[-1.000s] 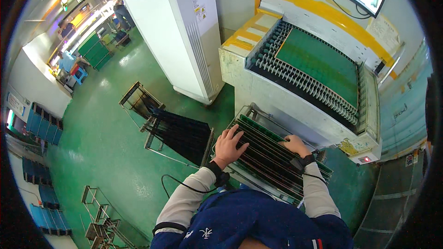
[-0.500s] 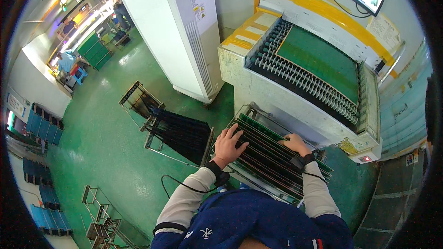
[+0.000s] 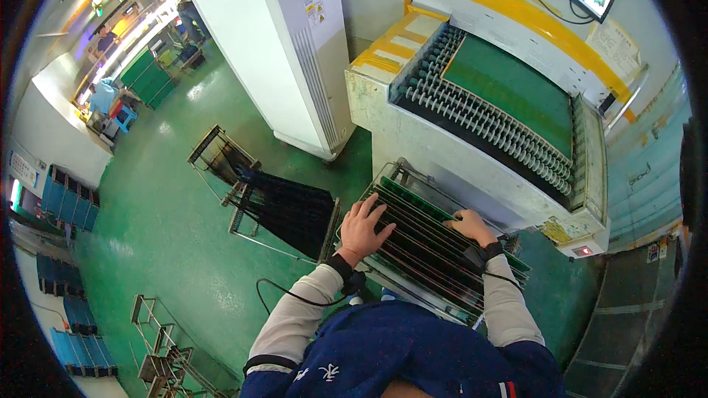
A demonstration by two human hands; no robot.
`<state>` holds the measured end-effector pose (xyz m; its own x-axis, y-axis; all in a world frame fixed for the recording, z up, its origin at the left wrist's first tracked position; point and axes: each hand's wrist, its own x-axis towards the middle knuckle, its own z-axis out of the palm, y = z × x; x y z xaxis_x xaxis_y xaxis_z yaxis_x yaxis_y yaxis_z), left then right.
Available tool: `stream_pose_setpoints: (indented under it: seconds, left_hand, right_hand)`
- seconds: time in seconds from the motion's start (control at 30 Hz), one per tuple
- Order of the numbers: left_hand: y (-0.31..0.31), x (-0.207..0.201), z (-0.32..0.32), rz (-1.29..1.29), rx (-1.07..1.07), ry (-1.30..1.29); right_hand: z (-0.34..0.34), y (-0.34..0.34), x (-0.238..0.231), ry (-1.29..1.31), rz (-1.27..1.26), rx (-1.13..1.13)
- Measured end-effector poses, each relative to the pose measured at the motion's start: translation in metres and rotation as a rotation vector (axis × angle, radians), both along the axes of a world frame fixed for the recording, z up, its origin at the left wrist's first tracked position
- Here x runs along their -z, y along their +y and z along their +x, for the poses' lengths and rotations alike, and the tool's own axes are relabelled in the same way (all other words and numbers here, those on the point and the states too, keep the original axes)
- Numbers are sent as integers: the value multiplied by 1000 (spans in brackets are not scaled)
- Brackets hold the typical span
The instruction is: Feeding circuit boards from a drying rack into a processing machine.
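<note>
In front of me stands a metal rack [image 3: 404,171] packed with thin, upright circuit board panels [image 3: 420,239], dark with some green, their edges side by side. My left hand [image 3: 361,230] rests over the left end of the panels, fingers spread across their top edges. Toward the right end, my right hand [image 3: 473,228] has its fingers bent and closed at the edge of a green panel [image 3: 417,200] on the rack's far side. Its fingertips are partly hidden. Dark bands circle both wrists, and a black cable runs by each.
Beyond the rack is a roller conveyor machine [image 3: 472,129] carrying a large green panel [image 3: 512,96]. Left of me stands another rack of dark panels [image 3: 291,210]. A tall white cabinet [image 3: 258,44] stands behind it. An empty metal frame [image 3: 158,354] is at lower left.
The view has shifted slightly. Both hands keep nearly the same place and pose on the panels.
</note>
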<state>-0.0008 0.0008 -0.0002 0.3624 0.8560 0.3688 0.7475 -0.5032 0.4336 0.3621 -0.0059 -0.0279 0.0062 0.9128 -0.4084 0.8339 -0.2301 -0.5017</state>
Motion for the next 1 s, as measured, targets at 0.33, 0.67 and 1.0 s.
stream_pose_setpoints:
  seconds: [0.33, 0.67, 1.0]
  left_hand:
    - [0, -3, 1, -23, 10, 1]
    - [-3, -2, 0, -24, 6, 2]
    - [-1, -2, 0, -45, 7, 9]
  right_hand:
    - [6, -2, 15, 28, 85, -13]
    - [6, -3, 18, 20, 85, -10]
    - [6, 0, 15, 23, 25, 0]
